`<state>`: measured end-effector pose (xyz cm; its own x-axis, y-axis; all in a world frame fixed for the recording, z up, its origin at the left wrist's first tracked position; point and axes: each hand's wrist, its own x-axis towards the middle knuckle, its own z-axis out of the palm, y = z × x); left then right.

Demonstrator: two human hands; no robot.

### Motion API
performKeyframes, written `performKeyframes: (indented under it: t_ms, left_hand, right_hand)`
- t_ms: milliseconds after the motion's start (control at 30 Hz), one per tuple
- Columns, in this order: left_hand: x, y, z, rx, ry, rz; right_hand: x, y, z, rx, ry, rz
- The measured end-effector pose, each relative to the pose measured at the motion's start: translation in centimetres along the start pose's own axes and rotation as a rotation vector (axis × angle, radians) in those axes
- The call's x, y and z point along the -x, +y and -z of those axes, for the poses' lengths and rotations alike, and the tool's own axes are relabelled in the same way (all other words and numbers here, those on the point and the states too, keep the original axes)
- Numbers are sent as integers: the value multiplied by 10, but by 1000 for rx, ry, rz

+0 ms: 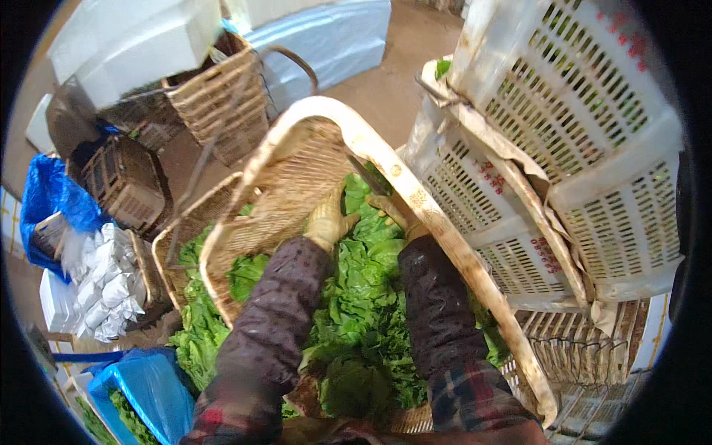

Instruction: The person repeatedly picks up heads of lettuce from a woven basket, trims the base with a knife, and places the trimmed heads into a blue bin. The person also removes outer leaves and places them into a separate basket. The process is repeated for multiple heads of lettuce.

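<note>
Leafy green lettuce (360,271) fills the middle of a large pale plastic basket (322,111) in front of me. My left hand (326,221), in a yellowish glove, is at the lettuce's far left side, thumb apart from the fingers and touching the leaves. My right hand (397,213), also gloved, is across from it beside the basket's right wall. A long dark blade, apparently a knife (362,172), runs from its fingers toward the far end; the grip is partly hidden. Both forearms reach over the leaves in dark sleeves.
Tall white slatted crates (578,96) are stacked at the right, close to the basket rim. Left of me stand another basket holding greens (200,326), white packets (111,282) and a blue-lined box (144,393). Farther back are a brown crate (219,100) and a light-blue wrapped block (326,48).
</note>
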<state>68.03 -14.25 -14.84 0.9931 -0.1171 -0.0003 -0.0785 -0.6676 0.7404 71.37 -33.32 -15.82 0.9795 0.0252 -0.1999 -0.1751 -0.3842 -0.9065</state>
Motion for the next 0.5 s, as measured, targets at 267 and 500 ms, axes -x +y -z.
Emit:
performKeyframes:
  t_ms: [267,500]
  left_hand:
    - [32,-62,-72,224,267,148]
    - [164,-71,54,1161,177,87]
  right_hand:
    - [38,-23,3,-30,-313,247]
    - [135,-93,-19,-280,-432,185]
